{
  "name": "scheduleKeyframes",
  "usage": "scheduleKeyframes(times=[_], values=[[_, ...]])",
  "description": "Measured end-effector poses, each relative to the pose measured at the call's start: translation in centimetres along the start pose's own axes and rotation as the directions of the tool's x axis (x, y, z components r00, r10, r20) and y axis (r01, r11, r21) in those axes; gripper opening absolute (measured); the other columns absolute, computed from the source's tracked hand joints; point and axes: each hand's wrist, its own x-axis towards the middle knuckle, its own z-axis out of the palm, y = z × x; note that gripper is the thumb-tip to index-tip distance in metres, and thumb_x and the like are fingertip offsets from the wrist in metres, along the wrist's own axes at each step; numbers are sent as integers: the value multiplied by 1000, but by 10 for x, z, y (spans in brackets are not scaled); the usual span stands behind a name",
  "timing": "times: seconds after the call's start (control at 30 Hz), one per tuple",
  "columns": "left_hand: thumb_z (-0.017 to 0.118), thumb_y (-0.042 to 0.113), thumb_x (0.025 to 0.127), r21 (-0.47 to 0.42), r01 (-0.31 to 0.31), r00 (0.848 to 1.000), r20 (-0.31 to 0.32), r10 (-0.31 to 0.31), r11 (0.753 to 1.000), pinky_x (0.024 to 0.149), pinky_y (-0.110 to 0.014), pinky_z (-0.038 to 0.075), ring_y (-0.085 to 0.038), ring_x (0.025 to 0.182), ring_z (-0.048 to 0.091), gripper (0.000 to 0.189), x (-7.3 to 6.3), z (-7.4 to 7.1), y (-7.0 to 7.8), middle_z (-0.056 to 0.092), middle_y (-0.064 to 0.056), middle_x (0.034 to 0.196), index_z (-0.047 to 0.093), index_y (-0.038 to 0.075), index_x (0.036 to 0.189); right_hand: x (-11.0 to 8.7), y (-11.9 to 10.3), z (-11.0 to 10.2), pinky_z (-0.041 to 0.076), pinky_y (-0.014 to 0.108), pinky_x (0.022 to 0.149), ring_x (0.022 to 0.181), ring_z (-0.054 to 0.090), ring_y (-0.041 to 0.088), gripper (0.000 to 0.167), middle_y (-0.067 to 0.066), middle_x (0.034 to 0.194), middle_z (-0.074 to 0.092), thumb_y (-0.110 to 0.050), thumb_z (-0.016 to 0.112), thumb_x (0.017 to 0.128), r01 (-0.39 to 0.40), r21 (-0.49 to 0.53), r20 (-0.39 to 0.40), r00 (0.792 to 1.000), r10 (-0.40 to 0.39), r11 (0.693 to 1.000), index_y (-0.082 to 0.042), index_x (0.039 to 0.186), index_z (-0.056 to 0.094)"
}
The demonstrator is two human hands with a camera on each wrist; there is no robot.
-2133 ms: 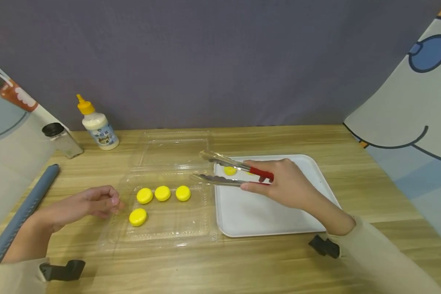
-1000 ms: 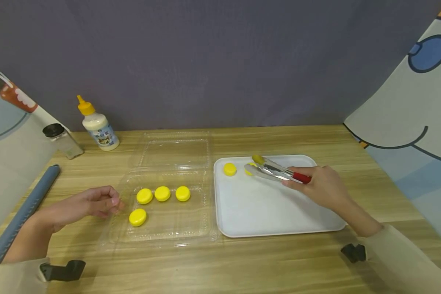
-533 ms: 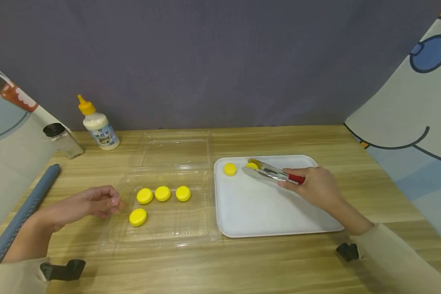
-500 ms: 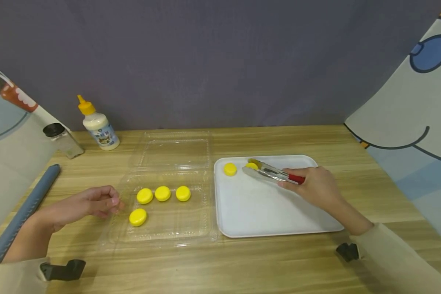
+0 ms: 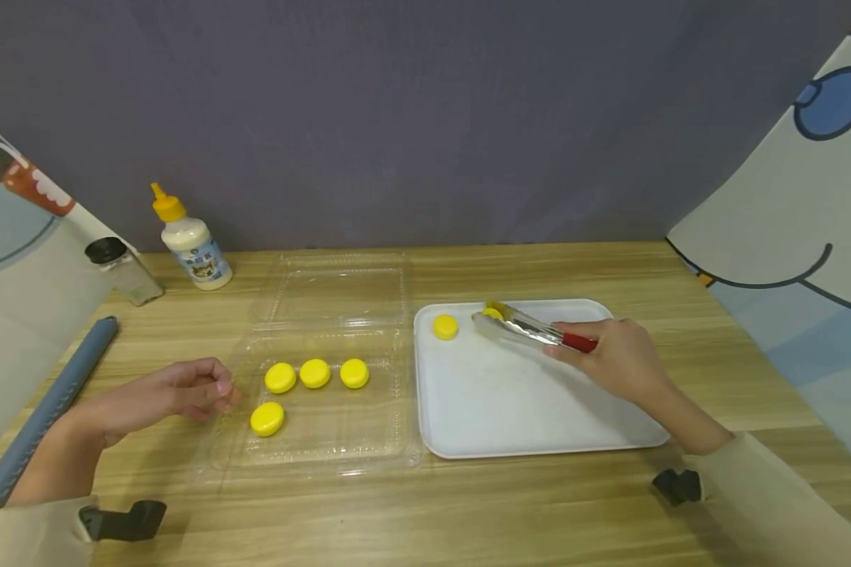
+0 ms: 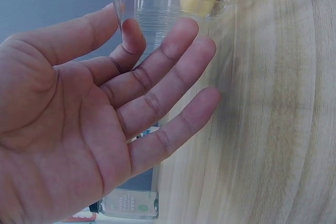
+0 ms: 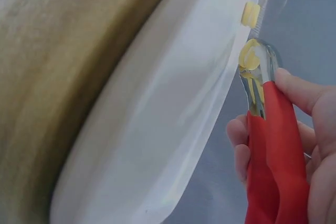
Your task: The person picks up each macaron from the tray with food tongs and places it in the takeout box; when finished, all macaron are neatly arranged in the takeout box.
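My left hand (image 5: 159, 394) pinches the near left rim of an open clear plastic clamshell box (image 5: 340, 429) between thumb and forefinger; its other fingers are loosely extended in the left wrist view. Several round yellow macarons (image 5: 266, 419) lie in that box. My right hand (image 5: 620, 358) grips metal tongs by their red handles (image 7: 286, 145). The tongs' tips stand on either side of a yellow macaron (image 5: 492, 313) at the back of the white tray (image 5: 532, 409), partly hiding it. To its left on the tray sits another yellow macaron (image 5: 445, 327).
The box's raised lid (image 5: 340, 291) lies back behind its base. A squeeze bottle with a yellow nozzle (image 5: 197, 250) and a black-capped jar (image 5: 124, 272) stand at the back left. A blue-grey rod (image 5: 50, 409) lies along the left side. A dark partition (image 5: 425, 126) closes off the back.
The tongs have moved right from between the box and tray to the second macaron at the tray's back, which has shifted slightly back and right. My left hand stays in place.
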Motion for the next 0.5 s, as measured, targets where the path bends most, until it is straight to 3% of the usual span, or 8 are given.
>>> scheduleKeyframes(times=[0.17, 0.5], values=[[41, 18, 111, 3, 3, 1000, -1, -3, 1000, 88, -30, 55, -18, 107, 61, 20, 0, 0, 0, 59, -13, 117, 49, -1, 111, 0, -3, -5, 23, 30, 49, 48, 22, 13, 48, -12, 46, 20, -38, 86, 82, 10, -4, -16, 1000, -11, 1000, -9, 118, 76], [40, 19, 111, 1, 10, 1000, 5, -10, 1000, 88, -30, 54, -20, 106, 60, 22, 1, 0, 1, 59, -13, 116, 50, -1, 112, 2, -16, -19, 24, 27, 48, 49, 25, 9, 43, -15, 41, 30, -31, 88, 79, 113, -9, -58, 992, -113, 994, -9, 114, 78]])
